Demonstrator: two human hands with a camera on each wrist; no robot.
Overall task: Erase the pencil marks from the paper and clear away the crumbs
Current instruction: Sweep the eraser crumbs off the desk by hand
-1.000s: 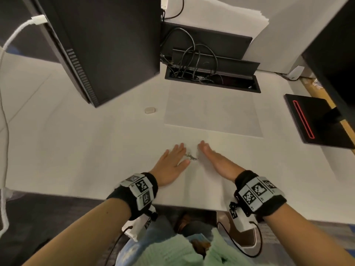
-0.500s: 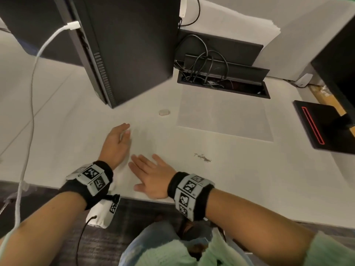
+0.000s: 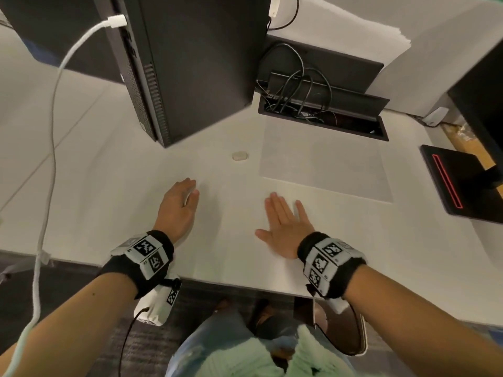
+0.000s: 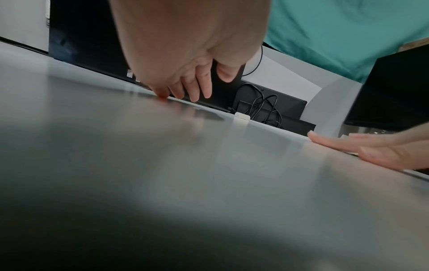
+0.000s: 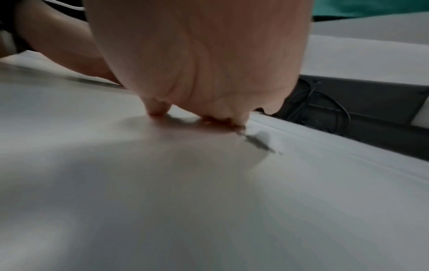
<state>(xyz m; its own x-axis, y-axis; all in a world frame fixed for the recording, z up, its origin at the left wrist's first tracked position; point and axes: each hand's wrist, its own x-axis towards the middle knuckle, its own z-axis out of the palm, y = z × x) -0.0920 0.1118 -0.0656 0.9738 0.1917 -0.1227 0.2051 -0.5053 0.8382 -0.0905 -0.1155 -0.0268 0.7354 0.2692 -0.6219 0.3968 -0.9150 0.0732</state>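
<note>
The white tabletop [image 3: 114, 186] carries everything here. A black computer tower [image 3: 196, 63] stands beyond the left hand's fingers [image 3: 190, 186], with a white cable [image 3: 51, 137] plugged into its near side; no lettering on it can be read. Beyond the right hand's fingers [image 3: 275, 205] a black cable box [image 3: 321, 115] is sunk into the tabletop with wires spilling from it. Far out to the right of those fingers sits a black monitor base [image 3: 457, 183] marked with a red line.

The paper [image 3: 324, 164] lies flat just beyond the right hand [image 3: 285, 229], its near edge close to the fingertips. That hand rests palm down, fingers straight and slightly spread, holding nothing. In the right wrist view a dark smear of crumbs [image 5: 257, 143] lies on the tabletop right at its fingertips.

The left hand [image 3: 177, 210] stands on its edge, fingers together and loosely curved, gripping nothing. The small white eraser [image 3: 240, 155] lies beyond and between the two hands, just left of the paper.
</note>
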